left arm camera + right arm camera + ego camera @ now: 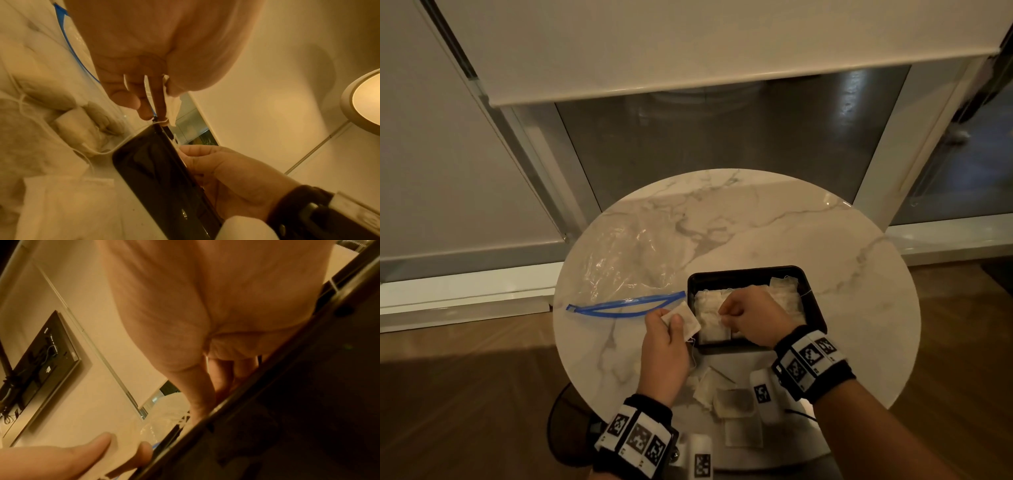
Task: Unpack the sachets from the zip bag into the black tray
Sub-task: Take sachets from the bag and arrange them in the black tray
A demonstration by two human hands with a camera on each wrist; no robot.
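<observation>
A round marble table [842, 260] carries the black tray [815, 305] near its middle, with the clear zip bag [626, 260] lying flat and crumpled to the tray's left, its blue zip strip [619, 306] gaping on the side nearest the person. The left hand [664, 339] hangs just beside the tray's left rim and pinches 1 pale sachet [685, 320] between thumb and fingers, the sachet's corner reaching over the rim and a thin string trailing down from it. The right hand [753, 313] is inside the tray, fingers curled down onto the layer of sachets in the tray [710, 318]; the head view suggests a pinch on 1 of them, but whether it truly grips I cannot tell. More sachets [732, 402] lie loose on the table at the near edge, between the 2 wrists. Both wrists wear black bands with square printed markers. In the left wrist view the tray's dark wall [156, 178] runs just beside the right hand's knuckles.
</observation>
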